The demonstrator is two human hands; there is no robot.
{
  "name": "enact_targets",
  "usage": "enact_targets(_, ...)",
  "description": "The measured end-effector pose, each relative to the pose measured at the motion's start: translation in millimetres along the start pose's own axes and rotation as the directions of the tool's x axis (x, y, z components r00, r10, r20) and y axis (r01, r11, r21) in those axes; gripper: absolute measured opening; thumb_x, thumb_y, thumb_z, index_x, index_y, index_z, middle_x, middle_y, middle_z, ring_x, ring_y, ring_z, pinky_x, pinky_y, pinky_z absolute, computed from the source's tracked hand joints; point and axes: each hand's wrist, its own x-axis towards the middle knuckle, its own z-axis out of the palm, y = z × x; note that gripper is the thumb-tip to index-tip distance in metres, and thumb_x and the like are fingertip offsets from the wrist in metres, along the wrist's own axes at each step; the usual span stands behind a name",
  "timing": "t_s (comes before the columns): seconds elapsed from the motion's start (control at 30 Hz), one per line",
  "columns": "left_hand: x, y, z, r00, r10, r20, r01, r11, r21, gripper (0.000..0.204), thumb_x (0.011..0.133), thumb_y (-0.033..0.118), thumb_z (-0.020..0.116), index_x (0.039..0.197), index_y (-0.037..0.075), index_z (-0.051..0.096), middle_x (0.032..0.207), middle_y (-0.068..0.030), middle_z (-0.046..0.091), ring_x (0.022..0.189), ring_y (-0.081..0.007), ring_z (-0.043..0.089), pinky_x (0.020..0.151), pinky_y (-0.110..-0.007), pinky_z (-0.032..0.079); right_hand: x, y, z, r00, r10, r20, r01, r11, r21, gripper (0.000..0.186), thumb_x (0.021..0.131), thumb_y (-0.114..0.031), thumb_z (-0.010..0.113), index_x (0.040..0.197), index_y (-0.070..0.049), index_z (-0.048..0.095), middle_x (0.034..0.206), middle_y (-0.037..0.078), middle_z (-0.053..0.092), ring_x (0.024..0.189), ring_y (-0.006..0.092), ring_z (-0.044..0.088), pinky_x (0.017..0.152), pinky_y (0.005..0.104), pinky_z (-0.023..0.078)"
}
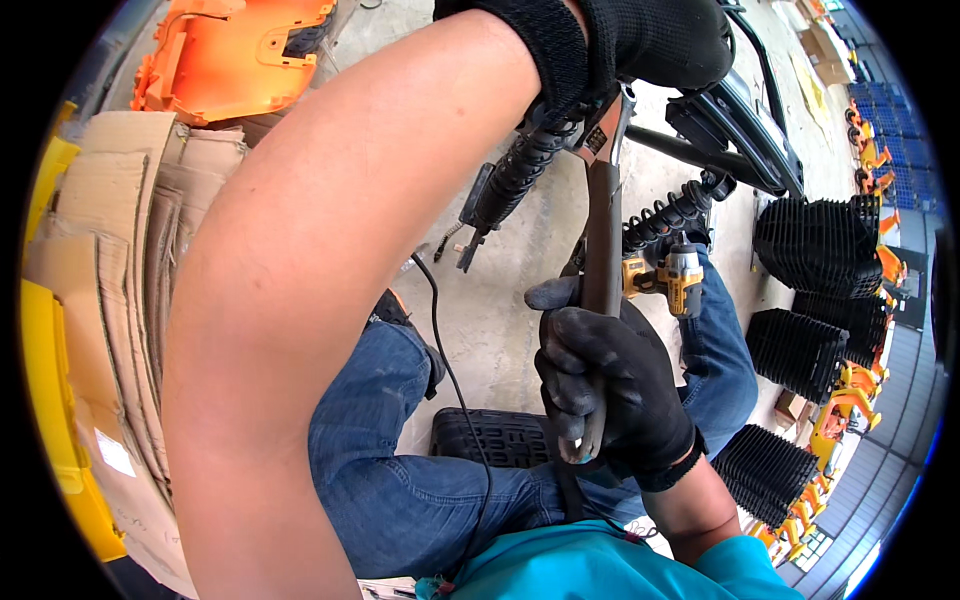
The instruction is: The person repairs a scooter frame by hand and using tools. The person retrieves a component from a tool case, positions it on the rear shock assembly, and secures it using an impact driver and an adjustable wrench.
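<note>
My right hand (622, 385), in a black glove, is wrapped round a long dark grey tool handle (603, 235). The tool stands nearly upright, with an orange-red label near its upper end; its exact kind does not show. At the top, my left hand (660, 42), also gloved in black, is curled over beside the tool's upper end; what its fingers hold is hidden. Below that hand is a black coil-spring shock absorber (520, 175). A second shock absorber (672, 212) lies to the right, near a yellow-and-black cordless impact wrench (680, 282) by my right knee.
A black tubular frame (755, 130) extends at the upper right. Flattened cardboard (110, 250) and an orange plastic shell (240, 60) are on the left. A black cable (437, 330) hangs over my leg. Stacked black ribbed crates (820, 245) stand at right.
</note>
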Motion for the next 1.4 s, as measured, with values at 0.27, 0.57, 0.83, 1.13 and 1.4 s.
enact_targets(0.27, -1.0, 7.0, -4.7, 0.998, -0.065, -0.004, 0.066, 0.994, 0.085, 0.024, 0.087, 0.017, 0.053, 0.091, 0.001, 0.071, 0.09, -0.0234, 0.069, 0.086, -0.0361, 0.068, 0.08, -0.043, 0.053, -4.3, -7.3, 9.8, 1.0, 0.004, -0.007, -0.004, 1.0, -0.03, 0.034, 0.093, -0.015, 0.051, 0.122, 0.004, 0.046, 0.073, 0.004, 0.044, 0.051, 0.0103, 0.047, 0.041, 0.0255, 0.045)
enact_targets(0.57, 0.7, 1.4, 9.7, 0.995, -0.019, -0.097, 0.022, 0.999, 0.029, 0.021, 0.084, 0.015, 0.055, 0.082, 0.002, 0.071, 0.084, -0.0229, 0.069, 0.082, -0.0364, 0.068, 0.077, -0.044, 0.053, -6.4, -6.9, -4.3, 0.999, 0.036, 0.0, -0.036, 0.997, 0.07, 0.032, 0.094, -0.013, 0.05, 0.121, 0.005, 0.047, 0.071, 0.002, 0.042, 0.05, 0.0086, 0.043, 0.038, 0.0231, 0.041)
enact_targets(0.83, -9.6, 6.7, -2.1, 0.991, -0.082, -0.106, 0.075, 0.994, -0.075, 0.021, 0.085, 0.016, 0.055, 0.086, 0.002, 0.07, 0.087, -0.0237, 0.068, 0.084, -0.038, 0.067, 0.08, -0.045, 0.052, -3.7, 0.5, -12.6, 0.999, -0.039, 0.023, 0.038, 0.999, 0.037, 0.037, 0.095, -0.014, 0.05, 0.125, 0.007, 0.046, 0.07, 0.002, 0.041, 0.049, 0.0071, 0.041, 0.037, 0.0205, 0.039)
enact_targets(1.13, -4.3, 6.2, 0.5, 0.988, -0.147, -0.052, 0.141, 0.985, -0.099, 0.021, 0.086, 0.016, 0.054, 0.087, 0.002, 0.069, 0.089, -0.0246, 0.068, 0.086, -0.0378, 0.067, 0.08, -0.045, 0.051, -4.9, 0.9, -12.1, 1.0, -0.022, 0.01, 0.022, 0.999, 0.026, 0.033, 0.094, -0.008, 0.049, 0.124, 0.006, 0.047, 0.067, -0.002, 0.038, 0.048, 0.0064, 0.041, 0.038, 0.0211, 0.041)
enact_targets(1.4, -48.2, 6.2, -20.6, 0.948, -0.107, -0.3, 0.014, 0.955, -0.296, 0.018, 0.084, 0.013, 0.06, 0.089, -0.002, 0.068, 0.083, -0.0209, 0.068, 0.077, -0.0317, 0.066, 0.073, -0.04, 0.051, -4.1, -0.3, -17.6, 0.999, -0.032, 0.024, 0.032, 0.999, -0.004, 0.032, 0.093, -0.009, 0.049, 0.122, 0.005, 0.047, 0.067, -0.001, 0.04, 0.047, 0.0073, 0.042, 0.036, 0.0233, 0.042)
